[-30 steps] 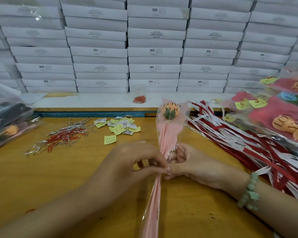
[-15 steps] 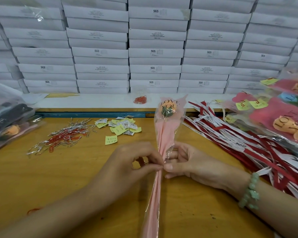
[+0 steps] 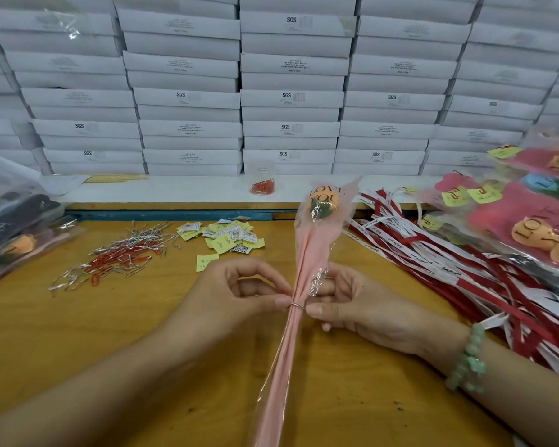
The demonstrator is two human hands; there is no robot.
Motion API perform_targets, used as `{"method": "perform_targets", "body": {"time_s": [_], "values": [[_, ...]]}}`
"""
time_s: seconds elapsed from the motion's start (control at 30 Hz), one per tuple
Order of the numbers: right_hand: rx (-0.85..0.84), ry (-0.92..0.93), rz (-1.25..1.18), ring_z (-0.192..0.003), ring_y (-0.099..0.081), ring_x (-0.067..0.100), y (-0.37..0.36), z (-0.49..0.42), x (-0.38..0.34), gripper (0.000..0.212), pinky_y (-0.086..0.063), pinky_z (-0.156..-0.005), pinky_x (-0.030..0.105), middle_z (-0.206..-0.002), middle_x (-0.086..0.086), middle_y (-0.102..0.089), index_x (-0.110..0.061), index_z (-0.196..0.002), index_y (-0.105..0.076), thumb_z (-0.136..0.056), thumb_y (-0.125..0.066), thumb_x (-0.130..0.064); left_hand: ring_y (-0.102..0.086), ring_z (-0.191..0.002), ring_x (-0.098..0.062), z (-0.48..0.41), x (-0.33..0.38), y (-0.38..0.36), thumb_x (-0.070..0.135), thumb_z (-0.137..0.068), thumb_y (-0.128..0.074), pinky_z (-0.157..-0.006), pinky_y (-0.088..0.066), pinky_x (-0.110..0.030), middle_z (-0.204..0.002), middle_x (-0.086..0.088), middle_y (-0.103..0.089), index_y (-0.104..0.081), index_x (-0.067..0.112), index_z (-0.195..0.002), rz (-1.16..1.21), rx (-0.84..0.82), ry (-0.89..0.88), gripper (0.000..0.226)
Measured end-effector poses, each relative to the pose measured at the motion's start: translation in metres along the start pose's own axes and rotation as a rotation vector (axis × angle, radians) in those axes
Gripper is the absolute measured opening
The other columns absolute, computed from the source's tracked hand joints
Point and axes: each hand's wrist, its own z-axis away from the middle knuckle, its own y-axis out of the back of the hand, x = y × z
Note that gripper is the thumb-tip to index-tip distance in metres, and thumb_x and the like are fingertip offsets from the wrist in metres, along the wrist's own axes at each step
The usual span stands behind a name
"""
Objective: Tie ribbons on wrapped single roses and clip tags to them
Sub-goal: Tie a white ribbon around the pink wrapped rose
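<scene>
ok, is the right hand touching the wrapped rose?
Touching. Head view: the right hand pinches the thin tie tight against the wrapped rose, with its fingertips pressed on the pink sleeve and no gap showing.

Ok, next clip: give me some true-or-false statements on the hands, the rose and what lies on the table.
1. The left hand and the right hand both pinch a thin silver tie round the wrapped rose. True.
2. The green bracelet sits on the left wrist. False: it is on the right wrist.
3. The yellow tags lie on the table left of the rose. True.
4. The red and white ribbons lie left of the rose. False: they are piled on its right.
5. The flower end points toward the person. False: it points away, toward the stacked white boxes.
</scene>
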Motion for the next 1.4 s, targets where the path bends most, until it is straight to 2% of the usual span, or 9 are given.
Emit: {"method": "perform_targets", "body": {"time_s": [0.2, 0.43, 0.53, 0.67, 0.87, 1.03, 1.13, 1.27, 1.4], "values": [[-0.007, 0.014, -0.013, -0.08, -0.068, 0.005, 0.002, 0.0, 0.001, 0.037, -0.052, -0.061, 0.017, -0.09, -0.003, -0.073, -0.015, -0.109, -0.055, -0.077, -0.066, 0.0, -0.074, -0.082, -0.022, 0.0, -0.002, 0.003, 0.021, -0.063, -0.079, -0.071, -0.057, -0.021, -0.087, -0.01, -0.076, -0.075, 0.019, -0.081, 0.046, -0.033, 0.104, 0.018], [-0.01, 0.012, -0.033, -0.089, -0.066, 0.013, 0.006, -0.002, 0.004, 0.051, -0.054, -0.066, 0.02, -0.11, 0.009, -0.066, -0.012, -0.127, -0.053, -0.079, -0.067, 0.001, -0.074, -0.085, -0.023, 0.001, -0.007, 0.002, 0.017, -0.069, -0.074, -0.074, -0.059, -0.027, -0.09, -0.01, -0.076, -0.074, 0.023, -0.081, 0.037, -0.082, 0.136, 0.014], [-0.003, 0.02, -0.039, -0.094, -0.065, 0.017, 0.006, -0.002, 0.004, 0.05, -0.054, -0.068, 0.02, -0.111, 0.006, -0.066, -0.015, -0.124, -0.056, -0.079, -0.068, 0.0, -0.073, -0.083, -0.026, 0.001, -0.009, -0.001, 0.015, -0.069, -0.073, -0.078, -0.061, -0.036, -0.091, -0.012, -0.074, -0.073, 0.023, -0.078, 0.033, -0.069, 0.092, 0.012], [0.015, 0.024, -0.055, -0.094, -0.066, 0.018, 0.004, -0.002, 0.003, 0.049, -0.055, -0.067, 0.02, -0.111, 0.004, -0.068, -0.017, -0.122, -0.058, -0.077, -0.068, 0.001, -0.071, -0.083, -0.016, 0.002, -0.012, -0.003, 0.015, -0.07, -0.074, -0.073, -0.058, -0.024, -0.085, -0.003, -0.073, -0.07, 0.02, -0.076, -0.095, -0.01, -0.003, 0.008], [0.047, 0.038, -0.032, -0.092, -0.068, 0.015, 0.0, -0.001, 0.003, 0.051, -0.056, -0.067, 0.02, -0.105, 0.001, -0.07, -0.019, -0.12, -0.058, -0.073, -0.07, -0.003, -0.067, -0.069, -0.014, 0.002, -0.019, -0.008, -0.004, -0.081, -0.07, -0.056, -0.054, -0.026, -0.079, -0.002, -0.068, -0.062, 0.031, -0.088, -0.162, 0.005, -0.088, 0.037], [0.048, 0.041, -0.003, -0.091, -0.069, 0.015, -0.002, -0.001, 0.003, 0.052, -0.057, -0.067, 0.02, -0.104, 0.003, -0.07, -0.019, -0.122, -0.057, -0.074, -0.069, -0.003, -0.073, -0.078, -0.024, 0.003, -0.023, -0.009, -0.004, -0.083, -0.069, -0.067, -0.06, -0.032, -0.084, 0.002, -0.063, -0.062, 0.046, -0.108, -0.255, -0.029, -0.186, 0.056], [0.049, 0.043, 0.028, -0.093, -0.07, 0.015, -0.003, 0.001, 0.003, 0.051, -0.057, -0.068, 0.02, -0.105, 0.004, -0.071, -0.017, -0.122, -0.056, -0.075, -0.069, -0.004, -0.071, -0.083, -0.017, 0.004, -0.026, -0.009, -0.004, -0.082, -0.07, -0.072, -0.058, -0.023, -0.087, 0.01, -0.063, -0.067, 0.044, -0.104, -0.351, -0.023, -0.235, 0.053], [0.052, 0.053, 0.131, -0.091, -0.069, 0.015, -0.004, 0.001, 0.003, 0.041, -0.057, -0.067, 0.02, -0.103, 0.007, -0.069, -0.014, -0.118, -0.058, -0.082, -0.067, 0.002, -0.069, -0.086, -0.012, 0.006, -0.025, -0.009, -0.003, -0.08, -0.073, -0.073, -0.057, -0.024, -0.093, 0.009, -0.068, -0.068, 0.036, -0.101, -0.474, -0.001, -0.342, 0.044], [0.055, 0.058, 0.161, -0.087, -0.068, 0.01, -0.007, 0.002, 0.002, 0.034, -0.058, -0.067, 0.021, -0.093, -0.004, -0.071, -0.012, -0.112, -0.059, -0.084, -0.064, 0.007, -0.064, -0.082, 0.002, 0.005, -0.021, -0.009, -0.001, -0.076, -0.075, -0.071, -0.048, -0.008, -0.086, 0.018, -0.066, -0.07, 0.028, -0.091, -0.603, 0.015, -0.478, 0.034]]}}
